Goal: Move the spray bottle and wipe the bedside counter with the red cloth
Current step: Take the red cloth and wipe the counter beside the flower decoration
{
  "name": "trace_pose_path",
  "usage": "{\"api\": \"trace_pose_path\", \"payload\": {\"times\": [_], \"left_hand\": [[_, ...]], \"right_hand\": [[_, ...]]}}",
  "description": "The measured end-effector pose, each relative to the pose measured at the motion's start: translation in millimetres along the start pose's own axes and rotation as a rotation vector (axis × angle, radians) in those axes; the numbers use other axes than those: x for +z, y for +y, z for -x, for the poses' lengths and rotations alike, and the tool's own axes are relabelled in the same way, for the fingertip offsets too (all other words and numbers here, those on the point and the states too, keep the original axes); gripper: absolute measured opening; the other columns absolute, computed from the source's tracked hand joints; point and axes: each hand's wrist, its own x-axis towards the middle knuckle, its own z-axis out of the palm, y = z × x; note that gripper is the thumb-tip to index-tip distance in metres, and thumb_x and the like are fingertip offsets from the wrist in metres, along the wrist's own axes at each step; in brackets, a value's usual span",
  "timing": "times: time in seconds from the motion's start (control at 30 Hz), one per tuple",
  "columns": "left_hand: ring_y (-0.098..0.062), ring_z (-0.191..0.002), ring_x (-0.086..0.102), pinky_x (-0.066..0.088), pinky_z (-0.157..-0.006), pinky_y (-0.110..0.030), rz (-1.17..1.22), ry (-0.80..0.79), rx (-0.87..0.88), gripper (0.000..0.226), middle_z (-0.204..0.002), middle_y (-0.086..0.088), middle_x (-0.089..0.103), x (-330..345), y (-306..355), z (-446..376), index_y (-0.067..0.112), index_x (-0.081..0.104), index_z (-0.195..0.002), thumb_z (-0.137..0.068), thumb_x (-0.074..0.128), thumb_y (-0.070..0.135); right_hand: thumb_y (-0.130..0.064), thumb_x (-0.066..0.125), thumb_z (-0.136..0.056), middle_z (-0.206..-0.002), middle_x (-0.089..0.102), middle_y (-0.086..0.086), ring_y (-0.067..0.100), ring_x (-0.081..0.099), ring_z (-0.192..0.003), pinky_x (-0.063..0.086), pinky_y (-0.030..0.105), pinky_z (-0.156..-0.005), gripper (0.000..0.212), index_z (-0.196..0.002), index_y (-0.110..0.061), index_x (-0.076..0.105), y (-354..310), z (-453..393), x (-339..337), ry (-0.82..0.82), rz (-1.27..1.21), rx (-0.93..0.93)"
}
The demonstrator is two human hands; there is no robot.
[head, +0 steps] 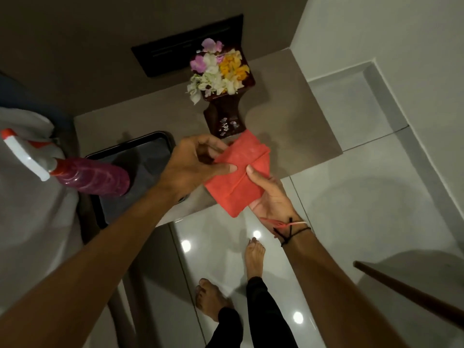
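Spray bottle point(75, 172): nozzle tip cut by left edge. Black tray point(140, 151): near part hidden behind left forearm. Red cloth point(238, 172): underside covered by right hand point(271, 199)

Red cloth point(238, 177), plain, no pattern. Spray bottle point(93, 178): purple-pink body, white trigger head w/ red-orange nozzle tip & collar. Counter point(288, 116) beige-grey. Tray point(130, 159) black. Vase point(223, 116) dark brown w/ small white floral marks; flowers point(216, 69) white, pink, yellow. Floor tiles point(351, 197) glossy white.
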Motion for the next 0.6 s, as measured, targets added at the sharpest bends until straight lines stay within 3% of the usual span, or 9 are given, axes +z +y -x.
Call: {"api": "trace_pose_path", "payload": {"times": [0.07,0.17,0.23,0.3,0.33,0.4,0.47,0.53,0.6], "left_hand": [[-0.013,-0.083,0.07,0.056,-0.077,-0.022,-0.163,0.054,0.061,0.032,-0.096,-0.012,0.074,2,8,-1,0.004,0.072,-0.104,-0.077,0.088,0.011],[-0.008,-0.084,0.067,0.049,-0.072,-0.009,-0.432,0.186,0.212,0.026,-0.097,0.003,0.071,-9,28,-5,0.02,0.07,-0.106,-0.086,0.082,0.031],[-0.011,-0.089,0.066,0.051,-0.071,-0.017,-0.565,0.266,0.321,0.031,-0.102,0.004,0.068,-20,48,-16,0.019,0.068,-0.113,-0.091,0.074,0.04],[-0.016,-0.095,0.068,0.054,-0.075,-0.027,-0.659,0.333,0.424,0.038,-0.11,-0.005,0.069,-33,67,-33,0.016,0.068,-0.118,-0.094,0.069,0.045],[-0.017,-0.098,0.068,0.053,-0.078,-0.028,-0.685,0.35,0.46,0.04,-0.114,-0.009,0.069,-38,76,-41,0.015,0.067,-0.12,-0.095,0.067,0.045],[-0.017,-0.106,0.066,0.049,-0.084,-0.025,-0.725,0.339,0.502,0.041,-0.121,-0.013,0.066,-42,90,-60,0.012,0.065,-0.124,-0.098,0.063,0.044],[-0.023,-0.116,0.061,0.047,-0.092,-0.029,-0.809,0.286,0.518,0.046,-0.128,-0.015,0.062,-42,97,-79,0.012,0.061,-0.13,-0.1,0.057,0.045],[-0.033,-0.127,0.054,0.047,-0.104,-0.043,-0.953,0.221,0.507,0.054,-0.139,-0.017,0.056,-41,96,-94,0.014,0.053,-0.143,-0.101,0.051,0.048],[-0.039,-0.143,0.043,0.039,-0.117,-0.054,-1.104,0.157,0.502,0.062,-0.157,-0.02,0.043,-38,90,-108,0.017,0.04,-0.157,-0.104,0.046,0.049]], "right_hand": [[-0.007,0.062,-0.097,-0.117,0.077,0.012,0.024,0.075,-0.108,0.064,0.037,-0.086,0.039,-0.136,-0.001,0.06,-1,6,-5,0.114,0.021,-0.041],[-0.012,0.079,-0.086,-0.127,0.073,0.012,0.027,0.071,-0.115,0.061,0.043,-0.096,0.038,-0.123,-0.011,0.07,-5,18,-7,0.282,0.316,-0.167],[-0.012,0.087,-0.077,-0.142,0.058,0.004,0.021,0.061,-0.126,0.058,0.031,-0.096,0.036,-0.103,-0.03,0.07,-11,30,-8,0.357,0.631,-0.304],[-0.008,0.09,-0.072,-0.151,0.051,-0.008,0.012,0.054,-0.13,0.055,0.026,-0.095,0.037,-0.086,-0.034,0.068,-18,39,-12,0.341,0.768,-0.402],[-0.009,0.09,-0.07,-0.145,0.058,-0.012,0.007,0.06,-0.124,0.058,0.026,-0.09,0.031,-0.083,-0.031,0.071,-23,43,-14,0.304,0.722,-0.422],[-0.019,0.087,-0.066,-0.107,0.077,-0.017,0.001,0.073,-0.094,0.06,0.021,-0.073,0.022,-0.082,-0.029,0.076,-35,46,-16,0.253,0.632,-0.437],[-0.02,0.084,-0.066,-0.084,0.076,-0.017,-0.001,0.073,-0.076,0.058,0.015,-0.065,0.025,-0.083,-0.035,0.074,-45,43,-16,0.292,0.579,-0.447],[-0.018,0.083,-0.069,-0.087,0.072,-0.022,-0.003,0.071,-0.079,0.058,0.017,-0.066,0.035,-0.09,-0.039,0.065,-49,34,-15,0.33,0.515,-0.426],[-0.016,0.086,-0.074,-0.106,0.071,-0.025,-0.001,0.073,-0.093,0.063,0.026,-0.077,0.053,-0.115,-0.04,0.062,-45,21,-15,0.333,0.391,-0.364]]}}
